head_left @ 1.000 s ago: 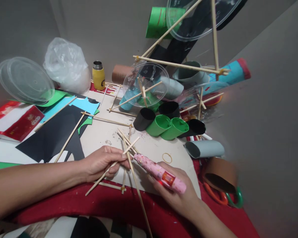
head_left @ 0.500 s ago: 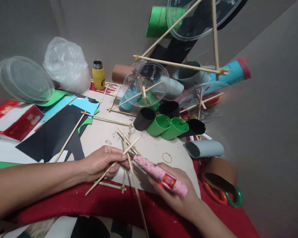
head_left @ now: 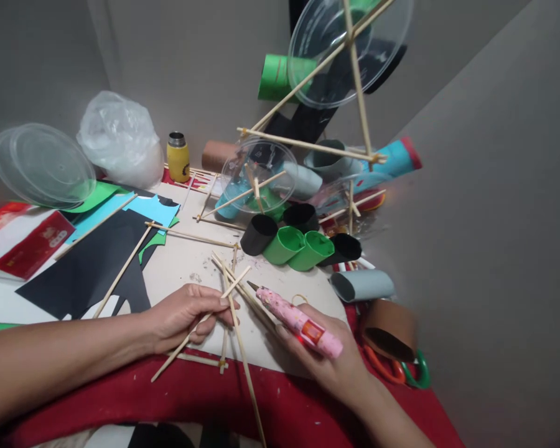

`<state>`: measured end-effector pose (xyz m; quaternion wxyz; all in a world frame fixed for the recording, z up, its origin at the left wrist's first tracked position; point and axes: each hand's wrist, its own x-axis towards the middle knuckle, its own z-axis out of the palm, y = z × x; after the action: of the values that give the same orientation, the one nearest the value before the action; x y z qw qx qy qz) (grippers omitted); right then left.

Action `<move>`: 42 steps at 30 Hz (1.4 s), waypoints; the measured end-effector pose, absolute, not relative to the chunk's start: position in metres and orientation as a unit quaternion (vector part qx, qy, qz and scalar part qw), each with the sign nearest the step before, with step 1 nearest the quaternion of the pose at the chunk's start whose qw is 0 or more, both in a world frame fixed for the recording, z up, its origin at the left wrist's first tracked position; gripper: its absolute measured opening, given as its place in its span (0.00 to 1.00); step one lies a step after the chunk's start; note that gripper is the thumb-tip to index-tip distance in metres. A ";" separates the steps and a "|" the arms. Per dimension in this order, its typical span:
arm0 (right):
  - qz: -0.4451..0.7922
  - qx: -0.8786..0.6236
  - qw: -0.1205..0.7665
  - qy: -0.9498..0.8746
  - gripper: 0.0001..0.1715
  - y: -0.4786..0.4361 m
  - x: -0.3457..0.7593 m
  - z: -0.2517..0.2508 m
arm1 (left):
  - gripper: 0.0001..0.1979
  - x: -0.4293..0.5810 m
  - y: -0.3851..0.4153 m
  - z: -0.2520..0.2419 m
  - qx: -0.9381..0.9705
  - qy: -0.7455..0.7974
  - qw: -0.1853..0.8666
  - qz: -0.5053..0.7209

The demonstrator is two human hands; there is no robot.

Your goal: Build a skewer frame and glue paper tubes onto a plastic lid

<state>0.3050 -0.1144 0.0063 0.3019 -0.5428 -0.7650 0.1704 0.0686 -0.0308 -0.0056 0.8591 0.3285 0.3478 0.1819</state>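
Two crossed sticks are forming a narrow X above the pale board, near the middle of the view. The left hand is gripping them just below their crossing, thumb and fingers closing in a pinch – presumably so that the joint is staying steady while the long ends are hanging free. The right hand is wrapping around a pink glue gun, whose dark nozzle is pointing towards the crossing but standing a little apart from it; this angle is probably leaving the joint visible and the fingers clear of the tip. A red glow is showing beneath the gun's orange switch.

Behind and below the hands, a stick frame is lying partly on the board, its corners bearing yellowish bindings. A thin ring, perhaps a rubber band, is resting beside the right hand. Farther out, green tubes are standing tilted among black ones, seemingly grouped to leave the near board for handwork. Dark paper is spreading to the left – and a red cloth is lying underneath everything.
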 end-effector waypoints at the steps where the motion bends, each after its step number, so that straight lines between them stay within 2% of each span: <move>1: 0.158 -0.551 0.283 -0.769 0.08 -0.115 0.309 0.006 | 0.11 0.068 -0.031 -0.006 0.329 0.349 0.858 0.185; 6: 0.082 -0.595 0.165 -0.782 0.10 -0.121 0.333 0.001 | 0.12 0.068 -0.033 -0.009 0.332 0.351 0.851 0.204; 9: 0.077 -0.621 0.109 -0.772 0.10 -0.124 0.344 -0.002 | 0.12 0.067 -0.033 -0.010 0.333 0.354 0.849 0.208; 17: 0.101 -0.647 0.030 -0.755 0.12 -0.133 0.356 0.018 | 0.12 0.066 -0.034 -0.007 0.334 0.350 0.843 0.236; 19: 0.102 -0.653 0.063 -0.747 0.15 -0.139 0.350 0.026 | 0.11 0.066 -0.036 -0.005 0.336 0.353 0.840 0.241; 21: 0.119 -0.660 0.132 -0.730 0.18 -0.144 0.337 0.032 | 0.10 0.066 -0.037 -0.004 0.334 0.357 0.836 0.250; 25: 0.235 -0.636 0.254 -0.690 0.22 -0.150 0.291 0.033 | 0.10 0.067 -0.041 -0.002 0.335 0.360 0.831 0.260; 30: 0.348 -0.612 0.246 -0.666 0.23 -0.139 0.239 0.023 | 0.11 0.067 -0.044 -0.007 0.368 0.341 0.827 0.252; 35: 0.401 -0.609 0.285 -0.622 0.13 -0.126 0.227 0.005 | 0.14 0.065 -0.044 -0.010 0.399 0.322 0.823 0.244; 38: 0.465 -0.610 0.311 -0.561 0.18 -0.124 0.229 0.000 | 0.17 0.064 -0.044 -0.006 0.401 0.328 0.823 0.232; 42: 0.487 -0.611 0.338 -0.525 0.25 -0.124 0.233 0.000 | 0.18 0.064 -0.043 -0.003 0.401 0.318 0.827 0.232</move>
<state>0.2328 -0.1240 0.0002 0.3383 -0.6105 -0.5248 0.4872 0.0640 -0.0430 -0.0031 0.8273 0.4013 0.3176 0.2318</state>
